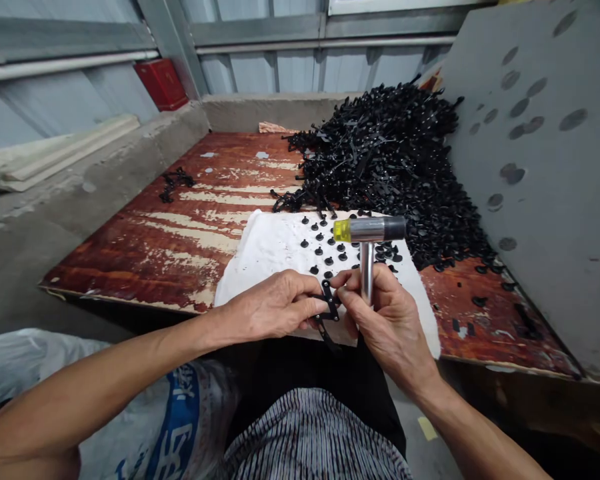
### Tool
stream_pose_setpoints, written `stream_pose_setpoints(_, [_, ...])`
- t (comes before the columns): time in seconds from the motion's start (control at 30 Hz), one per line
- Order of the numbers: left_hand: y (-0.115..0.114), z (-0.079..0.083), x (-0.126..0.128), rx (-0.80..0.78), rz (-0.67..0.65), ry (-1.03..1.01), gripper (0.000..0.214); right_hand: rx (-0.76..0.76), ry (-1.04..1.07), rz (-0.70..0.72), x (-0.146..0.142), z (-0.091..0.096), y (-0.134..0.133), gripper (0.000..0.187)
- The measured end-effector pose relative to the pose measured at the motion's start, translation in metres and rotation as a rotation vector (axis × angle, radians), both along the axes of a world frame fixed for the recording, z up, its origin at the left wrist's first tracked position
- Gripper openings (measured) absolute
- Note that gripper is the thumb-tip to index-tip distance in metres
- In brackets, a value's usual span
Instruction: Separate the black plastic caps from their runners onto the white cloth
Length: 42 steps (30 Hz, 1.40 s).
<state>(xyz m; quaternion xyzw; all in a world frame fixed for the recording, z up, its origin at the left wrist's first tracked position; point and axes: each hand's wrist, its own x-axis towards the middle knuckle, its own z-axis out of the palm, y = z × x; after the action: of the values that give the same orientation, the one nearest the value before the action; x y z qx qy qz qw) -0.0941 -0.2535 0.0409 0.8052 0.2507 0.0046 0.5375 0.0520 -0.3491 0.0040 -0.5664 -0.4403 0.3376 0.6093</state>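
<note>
My left hand [275, 307] is closed on a black jointed linkage [333, 307] with small metal rivets, above the near edge of a white cloth [260, 257]. My right hand [393, 327] grips the metal handle of a small mallet [370, 230], whose head points up, with a yellow face on the left and a dark face on the right. The right fingertips also touch the linkage; whether they pinch a small piece there is hidden. Several small black round pieces with upright stems [329, 261] stand in rows on the cloth.
A large heap of black parts [380, 153] fills the back right of the worn red-brown board [130, 247], against a grey panel [540, 167]. A few linkages [177, 182] lie at the left. Below stands a white plastic sack [215, 407]; a red box [161, 85] sits at the back.
</note>
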Motion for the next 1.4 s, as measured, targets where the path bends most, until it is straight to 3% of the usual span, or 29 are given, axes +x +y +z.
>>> stream_pose_setpoints(0.17, [-0.002, 0.006, -0.004, 0.356, -0.007, 0.148, 0.023, 0.009, 0.033, 0.026, -0.004, -0.004, 0.005, 0.01])
stream_pose_setpoints(0.33, [0.0, 0.009, -0.005, 0.473, 0.017, 0.166, 0.019, -0.03, 0.119, 0.108, -0.003, -0.001, 0.01, 0.017])
stream_pose_setpoints(0.6, [0.013, 0.004, -0.004, 0.215, -0.139, 0.098, 0.025, -0.019, -0.03, 0.158, 0.003, -0.007, 0.015, 0.013])
stream_pose_setpoints(0.83, [-0.003, 0.001, -0.002, 0.401, 0.052, 0.132, 0.023, -0.016, 0.028, 0.06, -0.004, -0.008, 0.017, 0.013])
stream_pose_setpoints(0.97, [0.013, -0.001, 0.0, 0.264, 0.092, 0.055, 0.025, -0.056, 0.072, 0.084, 0.002, -0.002, 0.014, 0.019])
stream_pose_setpoints(1.2, [0.047, -0.015, -0.006, 0.051, 0.222, -0.023, 0.032, -0.104, 0.198, -0.059, 0.019, -0.007, 0.001, 0.035])
stream_pose_setpoints(1.4, [0.052, -0.016, 0.005, 0.046, 0.216, -0.056, 0.03, -0.126, 0.25, -0.044, 0.022, -0.018, -0.001, 0.035])
